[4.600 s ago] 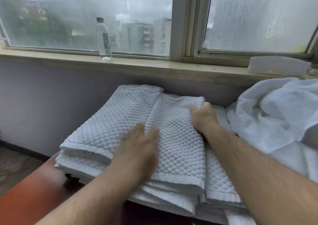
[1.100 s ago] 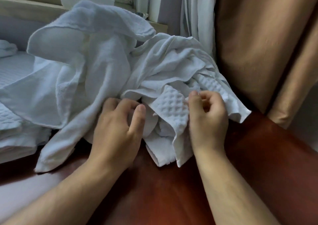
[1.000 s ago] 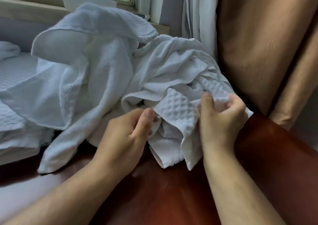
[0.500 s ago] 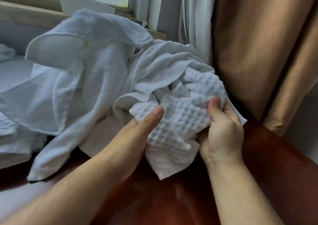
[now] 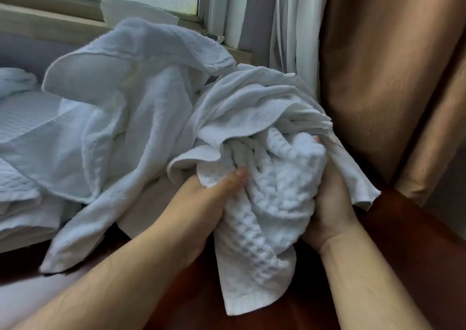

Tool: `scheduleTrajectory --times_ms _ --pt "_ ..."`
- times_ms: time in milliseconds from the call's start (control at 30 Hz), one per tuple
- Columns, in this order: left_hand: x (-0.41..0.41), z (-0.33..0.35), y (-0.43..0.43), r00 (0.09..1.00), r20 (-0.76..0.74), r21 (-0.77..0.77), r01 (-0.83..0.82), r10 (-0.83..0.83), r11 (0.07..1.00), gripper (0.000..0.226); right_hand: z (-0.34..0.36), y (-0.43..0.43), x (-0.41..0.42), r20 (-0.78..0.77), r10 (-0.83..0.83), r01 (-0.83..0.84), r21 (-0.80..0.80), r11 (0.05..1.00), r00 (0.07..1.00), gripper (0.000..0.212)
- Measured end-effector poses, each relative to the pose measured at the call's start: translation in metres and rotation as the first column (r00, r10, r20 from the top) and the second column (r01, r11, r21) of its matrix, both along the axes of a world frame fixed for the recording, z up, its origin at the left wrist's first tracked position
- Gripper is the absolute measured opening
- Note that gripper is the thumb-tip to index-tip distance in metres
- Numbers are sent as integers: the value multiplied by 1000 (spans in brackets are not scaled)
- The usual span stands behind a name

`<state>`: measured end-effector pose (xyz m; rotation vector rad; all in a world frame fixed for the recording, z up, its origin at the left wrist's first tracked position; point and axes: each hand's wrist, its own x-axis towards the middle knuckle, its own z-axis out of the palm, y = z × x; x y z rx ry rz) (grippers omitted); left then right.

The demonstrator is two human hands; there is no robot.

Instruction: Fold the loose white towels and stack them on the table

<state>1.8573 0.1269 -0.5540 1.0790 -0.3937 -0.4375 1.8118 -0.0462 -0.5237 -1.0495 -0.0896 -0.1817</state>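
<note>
So the left hand (image 5: 201, 203) is clamping the bunched white waffle-weave towel (image 5: 272, 203) with its thumb on top, and the right hand (image 5: 330, 208) is curling round the other side. Towel's hanging at about 5 o'clock in view, over the dark reddish wooden table (image 5: 403, 254), touching the crumpled pile of loose white towels (image 5: 141, 127) at its 10 o'clock.

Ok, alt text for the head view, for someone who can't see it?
Left hand and right hand grip a white waffle-weave towel at the front of a heap of loose white towels on a red-brown wooden table. Folded white towels lie at left, a tan curtain hangs at right.
</note>
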Motion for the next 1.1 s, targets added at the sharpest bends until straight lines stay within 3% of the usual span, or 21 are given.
scheduleTrajectory --times_ms 133,267,400,533,600,667,733,833,900,967,1033,1100 --pt "6 -3 4 996 67 18 57 -58 998 43 -4 5 8 -93 -17 4 -137 991 996 45" --pt "23 -1 3 1000 21 115 17 -20 993 53 -9 19 27 -90 -183 158 -233 960 979 45" --pt "37 -1 0 999 -37 115 -16 20 993 35 -5 23 43 -80 -250 214 -312 926 965 46" --pt "36 0 -3 987 -78 216 -117 137 969 20 -12 14 36 -54 -277 256 -248 934 959 33" --pt "32 8 -5 976 -32 323 -193 215 926 19 -12 7 35 -6 -428 404 -319 857 904 24" --pt "29 22 -4 962 45 434 -262 270 862 14 -10 0 38 0 -528 498 -332 801 849 30" --pt "27 40 -1 944 220 611 -330 246 720 12 -11 -6 40 -31 -375 365 -178 914 926 44" --pt "29 69 2 827 562 776 -536 20 334 33 -9 -13 36 -25 -166 164 -49 985 986 63" --pt "29 80 3 761 638 765 -609 -117 212 47 -2 -18 34 -51 -128 121 -126 985 990 65" --pt "29 84 4 660 719 695 -693 -219 194 51 1 -17 33 -69 -167 139 -307 942 984 43" --pt "31 88 5 529 821 570 -776 -214 271 59 0 -19 33 -69 -239 181 -461 869 969 20" --pt "38 90 3 437 886 462 -804 -154 373 56 0 -18 32 -76 -276 210 -465 860 958 7"
